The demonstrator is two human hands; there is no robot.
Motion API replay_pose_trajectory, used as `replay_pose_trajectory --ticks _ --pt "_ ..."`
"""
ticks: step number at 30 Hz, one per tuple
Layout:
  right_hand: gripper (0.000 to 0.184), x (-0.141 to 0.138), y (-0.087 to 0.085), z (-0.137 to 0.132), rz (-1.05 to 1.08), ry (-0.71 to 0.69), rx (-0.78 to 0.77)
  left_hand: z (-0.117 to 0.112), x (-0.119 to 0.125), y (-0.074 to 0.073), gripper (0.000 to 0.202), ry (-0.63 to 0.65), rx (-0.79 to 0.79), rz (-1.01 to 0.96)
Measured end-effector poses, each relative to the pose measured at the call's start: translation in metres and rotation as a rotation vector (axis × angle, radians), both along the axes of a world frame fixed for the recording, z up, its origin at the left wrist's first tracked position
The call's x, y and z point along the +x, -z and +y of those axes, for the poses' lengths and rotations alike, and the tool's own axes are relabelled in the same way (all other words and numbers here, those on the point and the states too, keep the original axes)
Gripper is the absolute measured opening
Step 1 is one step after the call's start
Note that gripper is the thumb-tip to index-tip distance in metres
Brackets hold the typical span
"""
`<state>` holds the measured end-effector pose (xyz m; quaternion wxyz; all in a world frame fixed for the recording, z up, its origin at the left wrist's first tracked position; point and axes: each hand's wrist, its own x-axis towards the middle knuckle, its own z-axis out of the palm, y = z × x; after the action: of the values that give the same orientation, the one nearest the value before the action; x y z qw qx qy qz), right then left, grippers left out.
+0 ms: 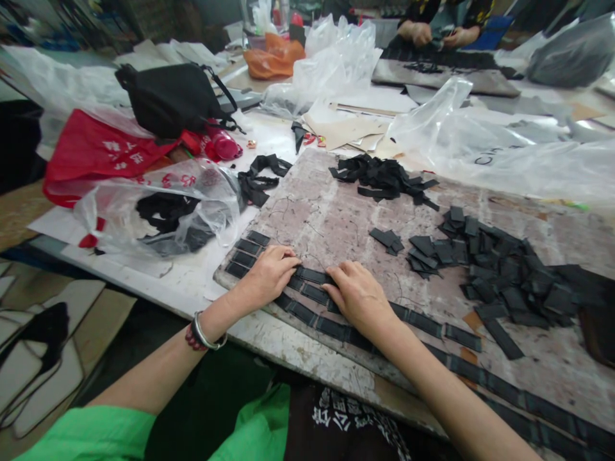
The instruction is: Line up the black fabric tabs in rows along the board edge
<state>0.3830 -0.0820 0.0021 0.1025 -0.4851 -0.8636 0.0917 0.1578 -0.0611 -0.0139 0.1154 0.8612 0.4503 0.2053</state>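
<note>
Rows of flat black rectangular pieces [314, 294] run along the near edge of a worn, stained board [293, 211]. Both hands are at the top row, on either side of a black strip piece [311, 275]. My left hand [269, 274], with a bracelet and bangle at the wrist, has its thumb and fingers closed at the piece's left end. At its right end, my right hand [361, 296] bends its fingers and thumb around the edge. My palms hide parts of the rows beneath.
Loose black rectangles [509, 269] are heaped at right, with black strips [384, 176] tangled behind. Left of the board lie a clear plastic bag [206, 205], a red bag [106, 150] and a black bag [173, 99]. Across the table, another person's hands [435, 35] work on something dark.
</note>
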Motion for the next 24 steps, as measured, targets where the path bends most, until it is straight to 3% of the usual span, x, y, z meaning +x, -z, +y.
replay_pose_trajectory --ticks 24 --pt "0.011 -0.016 0.000 -0.007 -0.029 -0.031 0.010 -0.006 -0.007 0.001 0.020 -0.016 -0.039 0.006"
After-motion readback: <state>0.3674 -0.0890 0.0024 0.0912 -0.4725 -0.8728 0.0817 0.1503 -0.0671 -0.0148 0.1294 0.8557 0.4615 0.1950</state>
